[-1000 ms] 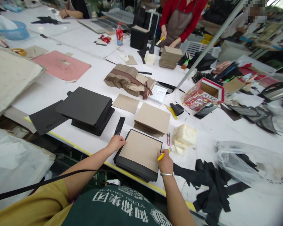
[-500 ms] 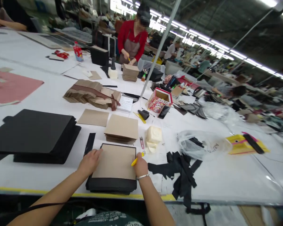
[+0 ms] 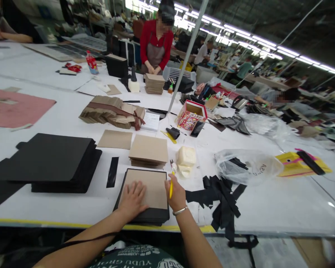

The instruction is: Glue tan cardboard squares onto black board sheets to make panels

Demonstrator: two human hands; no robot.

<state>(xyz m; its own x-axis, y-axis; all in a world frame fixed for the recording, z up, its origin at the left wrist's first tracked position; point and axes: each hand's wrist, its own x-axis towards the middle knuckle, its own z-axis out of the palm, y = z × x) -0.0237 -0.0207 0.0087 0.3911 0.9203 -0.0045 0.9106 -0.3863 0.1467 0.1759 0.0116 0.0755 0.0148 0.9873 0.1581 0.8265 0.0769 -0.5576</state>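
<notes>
My left hand (image 3: 133,200) lies flat with fingers spread on a beige cardboard panel (image 3: 153,186). The panel rests on a stack of black sheets (image 3: 150,217) at the table's front edge, leaving a black strip showing along its near side. At the panel's right edge, my right hand (image 3: 176,194) is closed around a yellow-handled brush (image 3: 171,188), held upright. Just behind sits a pile of similar beige panels (image 3: 148,150), with a single panel (image 3: 115,139) to its left. A cream-coloured tub (image 3: 186,156) stands beyond my right hand. Small scissors (image 3: 172,163), partly hidden, lie beside the tub.
Large black folded sheets (image 3: 50,156) are stacked at left, near a short black strip (image 3: 112,172). Tangled black strips (image 3: 220,204) and a clear plastic bag (image 3: 240,167) lie at right. A metal pole (image 3: 188,56) rises beyond a red box (image 3: 191,115). A co-worker (image 3: 156,44) stands across the table.
My left hand has moved from the panel's left edge onto its surface and flattened there. The brush in my right hand has turned more upright. The view has shifted slightly.
</notes>
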